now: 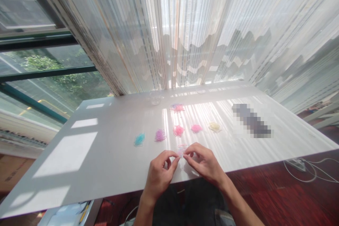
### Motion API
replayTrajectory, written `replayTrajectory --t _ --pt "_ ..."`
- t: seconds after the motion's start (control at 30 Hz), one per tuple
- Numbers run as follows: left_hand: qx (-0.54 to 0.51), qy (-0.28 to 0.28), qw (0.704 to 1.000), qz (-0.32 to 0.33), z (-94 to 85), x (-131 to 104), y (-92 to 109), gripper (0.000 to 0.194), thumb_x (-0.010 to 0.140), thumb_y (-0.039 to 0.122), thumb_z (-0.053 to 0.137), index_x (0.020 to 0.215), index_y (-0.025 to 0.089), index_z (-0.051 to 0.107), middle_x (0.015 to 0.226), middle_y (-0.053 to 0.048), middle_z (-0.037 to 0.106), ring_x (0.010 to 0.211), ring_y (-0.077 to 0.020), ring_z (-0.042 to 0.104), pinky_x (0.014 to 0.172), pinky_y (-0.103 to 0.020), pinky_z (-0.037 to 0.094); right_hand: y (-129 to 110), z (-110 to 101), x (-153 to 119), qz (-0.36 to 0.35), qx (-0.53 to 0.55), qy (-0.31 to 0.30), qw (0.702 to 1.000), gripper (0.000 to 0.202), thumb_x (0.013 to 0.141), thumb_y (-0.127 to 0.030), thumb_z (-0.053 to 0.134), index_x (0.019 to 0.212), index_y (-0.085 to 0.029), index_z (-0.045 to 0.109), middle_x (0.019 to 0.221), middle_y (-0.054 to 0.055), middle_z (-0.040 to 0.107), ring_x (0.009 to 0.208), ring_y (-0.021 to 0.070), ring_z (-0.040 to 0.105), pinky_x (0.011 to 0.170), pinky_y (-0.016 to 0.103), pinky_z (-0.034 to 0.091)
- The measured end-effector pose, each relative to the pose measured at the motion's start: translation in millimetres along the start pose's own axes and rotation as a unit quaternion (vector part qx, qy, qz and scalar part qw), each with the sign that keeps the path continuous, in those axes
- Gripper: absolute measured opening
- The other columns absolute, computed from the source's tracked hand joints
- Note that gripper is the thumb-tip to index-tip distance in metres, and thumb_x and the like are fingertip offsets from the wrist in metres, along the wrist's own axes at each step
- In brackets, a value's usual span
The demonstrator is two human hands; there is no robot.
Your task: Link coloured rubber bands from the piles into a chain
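Note:
Near the front edge of the white table, my left hand (160, 171) and my right hand (203, 162) are close together, each with thumb and forefinger pinched. What the fingertips hold is too small to name. Just beyond them lies a small pale lilac pile (180, 151) with some red at its far side. Farther back sits a row of thin, tangled pieces: a teal pile (139, 139), a purple pile (160, 135), a red-pink pile (178, 131), a pink pile (196, 128) and a pale yellow pile (214, 126). Behind them is a mixed pink and violet pile (177, 108).
The white table (113, 159) fills the middle. A clear container (155, 98) stands by its back edge, near the striped curtain (182, 35). A blurred dark object (251, 120) lies at the right. An open drawer (71, 214) shows under the left front edge.

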State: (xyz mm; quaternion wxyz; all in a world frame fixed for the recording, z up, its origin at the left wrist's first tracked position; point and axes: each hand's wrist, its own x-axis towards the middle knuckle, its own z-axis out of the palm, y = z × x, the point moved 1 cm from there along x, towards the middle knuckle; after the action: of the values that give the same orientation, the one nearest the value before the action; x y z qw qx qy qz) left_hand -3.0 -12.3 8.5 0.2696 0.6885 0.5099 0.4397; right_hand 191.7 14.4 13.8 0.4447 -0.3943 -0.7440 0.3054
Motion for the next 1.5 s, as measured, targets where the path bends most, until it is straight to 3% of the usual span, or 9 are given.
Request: replayTrajectory --t 0.13,0.27,0.4,0.47,0.57,0.7,1.1,1.4,1.5 --pt "-0.009 0.024 1.000 0.004 -0.5 1 1 0.009 0.095 0.026 0.067 0.090 0.021 0.073 0.079 0.000 0.071 0.059 -0.0104 0.058 0.056 -0.019 0.049 -1 -1 0 0.015 0.002 0.015 1.000 0.012 0.097 -0.027 0.064 0.089 -0.022 0.071 0.080 0.003 0.069 0.070 0.0159 0.061 0.064 0.027 0.049" --pt "-0.009 0.100 0.995 0.015 -14.1 2 1 0.012 0.094 0.030 0.069 0.087 0.020 0.072 0.079 -0.001 0.068 0.058 -0.0101 0.056 0.053 -0.019 0.048 -2 -3 1 0.026 0.002 0.021 0.999 0.016 0.098 -0.026 0.061 0.087 -0.021 0.071 0.079 0.003 0.069 0.067 0.0156 0.058 0.062 0.027 0.046" --pt "0.085 0.191 0.978 -0.005 -51.6 4 -14 0.015 0.090 0.035 0.071 0.087 0.020 0.074 0.077 0.000 0.067 0.057 -0.0105 0.053 0.057 -0.021 0.048 -1 -3 1 0.024 0.006 0.025 0.999 0.017 0.098 -0.026 0.059 0.086 -0.021 0.070 0.079 0.002 0.069 0.066 0.0152 0.057 0.061 0.027 0.046" --pt "0.137 0.249 0.958 -0.039 -75.1 5 -28 0.022 0.088 0.041 0.070 0.086 0.019 0.075 0.074 0.001 0.066 0.053 -0.0108 0.050 0.055 -0.022 0.048 -1 -2 2 0.024 0.009 0.025 0.999 0.017 0.099 -0.026 0.059 0.086 -0.021 0.069 0.079 0.002 0.068 0.066 0.0153 0.057 0.062 0.027 0.046" --pt "0.193 0.291 0.932 -0.095 -104.3 9 -48 0.032 0.084 0.049 0.066 0.085 0.019 0.076 0.072 0.000 0.067 0.051 -0.0125 0.049 0.055 -0.025 0.048 -1 -2 2 0.025 0.013 0.024 0.999 0.018 0.099 -0.027 0.059 0.086 -0.021 0.070 0.079 0.002 0.068 0.066 0.0157 0.057 0.062 0.027 0.046" --pt "0.263 0.276 0.914 -0.139 -120.1 16 -63 0.034 0.081 0.049 0.061 0.085 0.019 0.077 0.075 -0.003 0.070 0.055 -0.0157 0.054 0.062 -0.029 0.049 -1 -1 1 0.025 0.014 0.023 0.999 0.019 0.099 -0.028 0.059 0.085 -0.022 0.070 0.078 0.002 0.068 0.065 0.0157 0.058 0.061 0.027 0.047" --pt "0.336 0.203 0.905 -0.166 -108.1 18 -61 0.020 0.082 0.035 0.063 0.086 0.024 0.079 0.082 -0.002 0.073 0.061 -0.0157 0.059 0.063 -0.027 0.045 0 -1 2 0.023 0.014 0.015 1.000 0.017 0.098 -0.028 0.059 0.085 -0.022 0.070 0.078 0.002 0.069 0.066 0.0155 0.059 0.063 0.026 0.049" --pt "0.331 0.187 0.915 -0.136 -117.6 9 -61 0.028 0.084 0.040 0.059 0.090 0.022 0.079 0.084 -0.004 0.076 0.059 -0.0171 0.063 0.064 -0.029 0.050 -2 -1 3 0.014 0.014 0.015 1.000 0.021 0.099 -0.030 0.057 0.085 -0.021 0.070 0.077 0.003 0.069 0.065 0.0157 0.060 0.061 0.027 0.050" --pt "0.329 0.191 0.913 -0.147 -122.1 7 -61 0.030 0.083 0.042 0.059 0.093 0.021 0.078 0.073 -0.003 0.073 0.058 -0.0188 0.064 0.062 -0.030 0.052 -2 -2 3 0.012 0.012 0.022 1.000 0.022 0.100 -0.031 0.057 0.085 -0.022 0.070 0.078 0.003 0.070 0.065 0.0162 0.060 0.060 0.028 0.050"
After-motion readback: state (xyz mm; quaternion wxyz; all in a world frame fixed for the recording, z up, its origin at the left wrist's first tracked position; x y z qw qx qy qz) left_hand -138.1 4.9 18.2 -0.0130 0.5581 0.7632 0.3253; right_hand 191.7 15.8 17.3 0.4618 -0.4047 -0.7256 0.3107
